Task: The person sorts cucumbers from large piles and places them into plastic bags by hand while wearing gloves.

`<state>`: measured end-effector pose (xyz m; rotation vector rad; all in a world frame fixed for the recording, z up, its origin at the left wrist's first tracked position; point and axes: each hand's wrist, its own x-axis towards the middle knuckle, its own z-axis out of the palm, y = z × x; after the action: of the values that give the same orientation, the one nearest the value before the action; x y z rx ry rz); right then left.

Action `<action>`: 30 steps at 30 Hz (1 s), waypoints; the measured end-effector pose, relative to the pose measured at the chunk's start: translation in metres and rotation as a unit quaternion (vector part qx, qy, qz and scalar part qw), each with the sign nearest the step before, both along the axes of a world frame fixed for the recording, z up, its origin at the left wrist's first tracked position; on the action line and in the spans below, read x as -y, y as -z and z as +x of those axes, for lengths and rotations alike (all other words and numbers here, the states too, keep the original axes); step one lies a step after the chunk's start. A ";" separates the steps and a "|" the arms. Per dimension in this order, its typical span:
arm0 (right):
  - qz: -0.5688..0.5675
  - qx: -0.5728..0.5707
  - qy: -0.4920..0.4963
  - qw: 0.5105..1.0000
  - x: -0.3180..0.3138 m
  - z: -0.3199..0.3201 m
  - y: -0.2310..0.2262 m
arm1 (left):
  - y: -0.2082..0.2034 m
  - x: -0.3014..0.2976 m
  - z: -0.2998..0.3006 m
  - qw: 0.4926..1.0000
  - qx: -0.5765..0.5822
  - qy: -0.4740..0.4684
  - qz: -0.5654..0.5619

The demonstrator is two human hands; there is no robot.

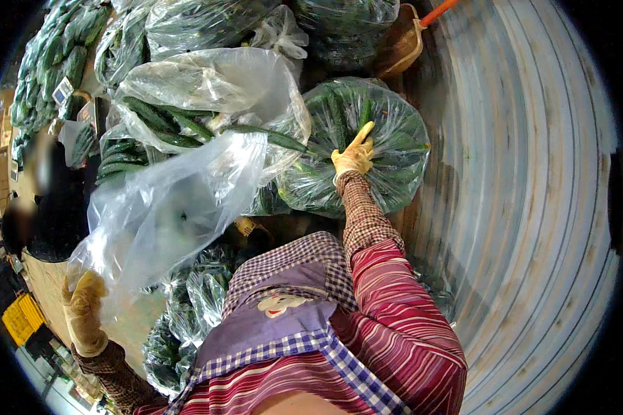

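My left hand point(86, 311), in a pale yellow glove, is closed on the edge of a clear plastic bag point(180, 197) at lower left. The bag is stretched up and right from it, over a milky plastic bag point(194, 81) with loose cucumbers point(160, 119) at its mouth. My right hand point(355, 155), gloved too, lies on a round plastic-wrapped bundle of cucumbers point(401, 149). Its index finger points up and right beside a cucumber; the other fingers are partly bent. One long cucumber point(273, 136) lies between the milky bag and the bundle.
More bagged cucumbers point(208, 24) stand at the back, with a big heap point(52, 59) at far left. A brown scoop with an orange handle point(436, 12) leans by the ridged wall point(533, 173) on the right. People in dark clothes point(62, 207) are at left, near a yellow crate point(23, 319).
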<state>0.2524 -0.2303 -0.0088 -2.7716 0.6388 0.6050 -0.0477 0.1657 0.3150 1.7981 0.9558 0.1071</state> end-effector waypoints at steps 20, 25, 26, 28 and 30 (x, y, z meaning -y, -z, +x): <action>0.886 0.073 -0.337 0.310 -0.022 0.002 -0.271 | -0.076 0.276 0.158 0.863 0.441 -0.127 -0.209; 0.430 -0.033 -0.582 0.689 0.021 0.022 -0.146 | -0.039 0.205 0.122 0.910 0.404 0.028 -0.094; 0.228 -0.168 -0.575 0.768 0.026 0.016 -0.176 | -0.022 0.210 0.121 0.928 0.359 -0.007 -0.096; 0.144 -0.100 -0.622 0.763 0.059 0.019 -0.108 | 0.014 0.238 0.145 0.931 0.320 -0.054 -0.167; 0.092 -0.097 -0.589 0.797 0.078 0.018 -0.096 | 0.047 0.243 0.146 0.905 0.306 -0.033 -0.293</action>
<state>0.2702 -0.3081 0.0875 -2.6156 -1.2023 1.0604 0.0987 -0.0776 0.2684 1.0660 0.5093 0.3646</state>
